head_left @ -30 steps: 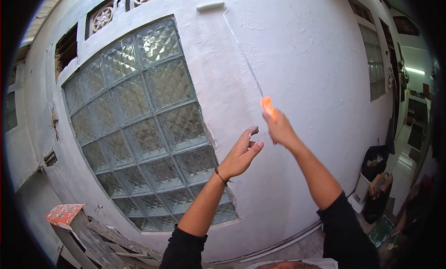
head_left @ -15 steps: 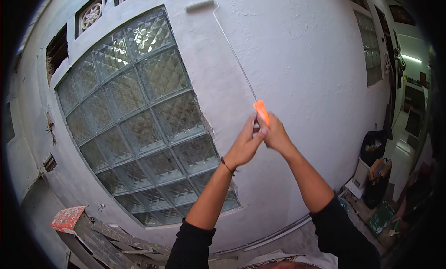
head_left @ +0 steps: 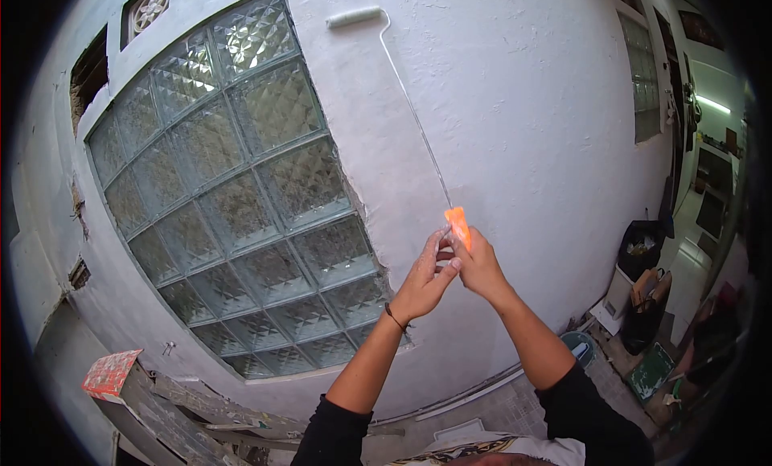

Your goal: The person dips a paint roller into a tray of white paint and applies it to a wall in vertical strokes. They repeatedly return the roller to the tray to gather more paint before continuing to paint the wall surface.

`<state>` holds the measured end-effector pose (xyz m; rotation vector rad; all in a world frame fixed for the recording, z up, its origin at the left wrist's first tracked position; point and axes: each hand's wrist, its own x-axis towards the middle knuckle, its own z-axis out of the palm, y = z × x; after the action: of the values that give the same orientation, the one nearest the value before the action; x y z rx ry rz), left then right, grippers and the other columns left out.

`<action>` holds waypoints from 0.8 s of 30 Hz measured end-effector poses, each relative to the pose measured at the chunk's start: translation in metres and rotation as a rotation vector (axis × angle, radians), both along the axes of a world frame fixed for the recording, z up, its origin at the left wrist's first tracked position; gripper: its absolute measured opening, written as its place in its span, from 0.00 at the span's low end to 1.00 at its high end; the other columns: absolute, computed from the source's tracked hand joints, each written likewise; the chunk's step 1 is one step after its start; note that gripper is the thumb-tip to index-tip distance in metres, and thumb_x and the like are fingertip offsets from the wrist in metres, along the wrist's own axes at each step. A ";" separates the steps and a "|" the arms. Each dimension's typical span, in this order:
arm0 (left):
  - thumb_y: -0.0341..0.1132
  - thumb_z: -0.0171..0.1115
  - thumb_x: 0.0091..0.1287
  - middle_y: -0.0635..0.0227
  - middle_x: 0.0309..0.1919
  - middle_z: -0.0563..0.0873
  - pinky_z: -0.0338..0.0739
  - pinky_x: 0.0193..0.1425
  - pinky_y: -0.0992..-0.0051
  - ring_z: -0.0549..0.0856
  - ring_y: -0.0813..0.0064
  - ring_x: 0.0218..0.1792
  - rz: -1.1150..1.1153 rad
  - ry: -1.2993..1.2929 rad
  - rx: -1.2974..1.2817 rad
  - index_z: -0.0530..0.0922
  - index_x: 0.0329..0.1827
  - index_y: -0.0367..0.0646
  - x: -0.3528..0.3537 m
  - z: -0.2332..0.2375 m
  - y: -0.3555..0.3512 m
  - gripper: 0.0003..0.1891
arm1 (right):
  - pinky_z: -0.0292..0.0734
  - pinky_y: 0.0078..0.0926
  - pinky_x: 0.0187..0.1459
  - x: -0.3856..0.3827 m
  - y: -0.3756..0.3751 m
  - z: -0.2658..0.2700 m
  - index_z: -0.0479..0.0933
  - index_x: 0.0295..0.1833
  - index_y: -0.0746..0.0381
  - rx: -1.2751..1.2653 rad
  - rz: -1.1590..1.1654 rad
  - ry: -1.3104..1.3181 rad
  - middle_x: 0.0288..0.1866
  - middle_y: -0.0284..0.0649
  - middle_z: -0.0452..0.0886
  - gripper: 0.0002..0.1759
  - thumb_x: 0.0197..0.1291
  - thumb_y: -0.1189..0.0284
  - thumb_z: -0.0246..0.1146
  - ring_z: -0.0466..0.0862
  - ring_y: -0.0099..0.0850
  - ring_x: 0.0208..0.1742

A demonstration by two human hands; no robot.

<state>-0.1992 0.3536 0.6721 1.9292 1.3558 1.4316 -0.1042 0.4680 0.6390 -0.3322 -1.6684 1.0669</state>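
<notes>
A paint roller (head_left: 418, 120) with a long thin wire frame reaches up the white wall. Its pale roller sleeve (head_left: 354, 17) lies against the wall, right of the glass block window (head_left: 233, 184). My right hand (head_left: 481, 265) is closed round the orange handle, whose upper end shows above the fingers. Beside it, my left hand (head_left: 425, 283) has its fingers curled against the handle from the left, with its thumb near the right hand. Part of the grip is hidden between the two hands. A dark band circles my left wrist.
A paint-spattered ladder (head_left: 153, 398) with a red-and-white top stands at lower left. On the right are a black bag (head_left: 641, 249), a green board (head_left: 651, 375) and a bluish bucket (head_left: 579, 347) by the wall. A doorway opens into a lit room.
The roller has moved down the wall, and both hands have come lower with it. My view has shifted slightly, bringing the bucket more into sight.
</notes>
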 end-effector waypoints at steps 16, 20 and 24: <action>0.37 0.48 0.75 0.57 0.67 0.66 0.62 0.70 0.68 0.69 0.70 0.65 0.016 -0.208 0.100 0.52 0.74 0.35 -0.010 -0.035 0.016 0.28 | 0.77 0.38 0.38 -0.023 0.016 -0.003 0.72 0.45 0.70 0.026 0.007 -0.038 0.33 0.52 0.82 0.21 0.68 0.59 0.54 0.84 0.44 0.37; 0.37 0.50 0.75 0.60 0.59 0.73 0.65 0.67 0.71 0.71 0.73 0.61 0.018 -0.234 -0.032 0.60 0.69 0.36 -0.010 -0.087 0.018 0.24 | 0.77 0.41 0.40 -0.004 -0.003 -0.079 0.71 0.47 0.69 0.109 -0.063 -0.010 0.37 0.56 0.81 0.14 0.67 0.67 0.55 0.83 0.54 0.42; 0.37 0.50 0.75 0.64 0.52 0.77 0.69 0.63 0.72 0.74 0.75 0.56 0.022 -0.239 -0.092 0.66 0.63 0.36 -0.004 -0.152 0.024 0.19 | 0.76 0.43 0.39 0.022 -0.017 -0.153 0.70 0.47 0.68 0.108 -0.094 -0.109 0.36 0.58 0.80 0.11 0.65 0.70 0.56 0.82 0.57 0.42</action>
<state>-0.2036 0.3776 0.5202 1.6319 1.3106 1.5266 -0.0824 0.4511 0.4856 -0.4011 -1.7822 0.8989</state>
